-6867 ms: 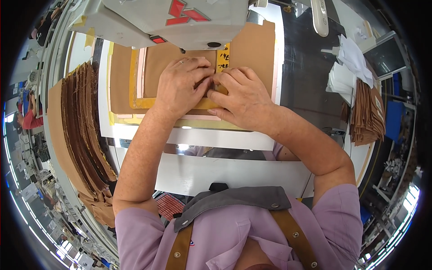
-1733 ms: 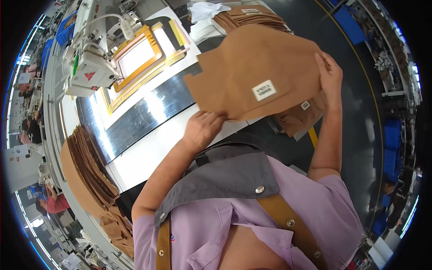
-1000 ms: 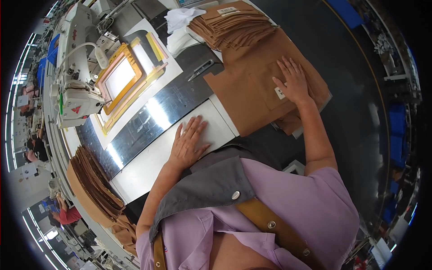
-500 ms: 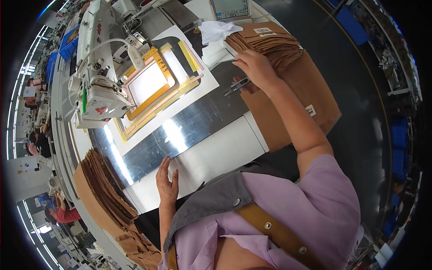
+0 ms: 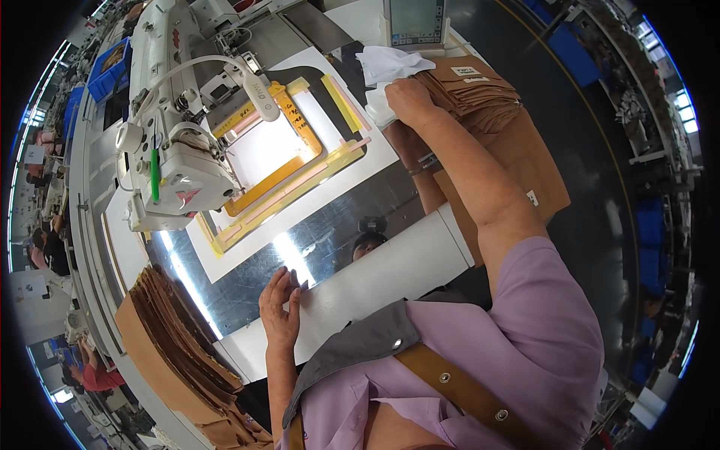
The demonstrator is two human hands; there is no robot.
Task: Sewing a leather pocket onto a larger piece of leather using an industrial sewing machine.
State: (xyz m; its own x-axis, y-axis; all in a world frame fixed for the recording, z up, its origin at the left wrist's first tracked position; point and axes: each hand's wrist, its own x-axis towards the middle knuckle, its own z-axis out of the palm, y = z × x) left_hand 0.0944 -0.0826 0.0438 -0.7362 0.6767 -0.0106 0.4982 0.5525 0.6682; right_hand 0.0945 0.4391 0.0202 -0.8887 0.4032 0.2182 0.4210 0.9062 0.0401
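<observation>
My right hand (image 5: 409, 101) reaches to the stack of white pieces (image 5: 381, 105) beside a crumpled white cloth (image 5: 386, 64), its curled fingers at the pieces and fingertips partly hidden. My left hand (image 5: 281, 304) is by the front edge of the steel plate (image 5: 202, 270), fingers loosely bent and apart, holding nothing. A large brown panel (image 5: 532, 157) with a small label lies under my right forearm, below a stack of brown pieces (image 5: 480, 94). Left of my right hand, a yellow clamping frame (image 5: 311, 154) rests on a white sheet (image 5: 221, 266) at the sewing machine (image 5: 176, 184).
A tall stack of brown panels (image 5: 165, 337) stands at the near left. A screen (image 5: 412, 22) is at the back, a blue crate (image 5: 109, 67) at the far left. Past the table's right is a dark floor (image 5: 592, 225). Co-workers (image 5: 94, 375) sit at left.
The brown panel that both hands held has been laid at the right. My right hand has moved off it, up to the white pieces. My left hand has let go and moved left.
</observation>
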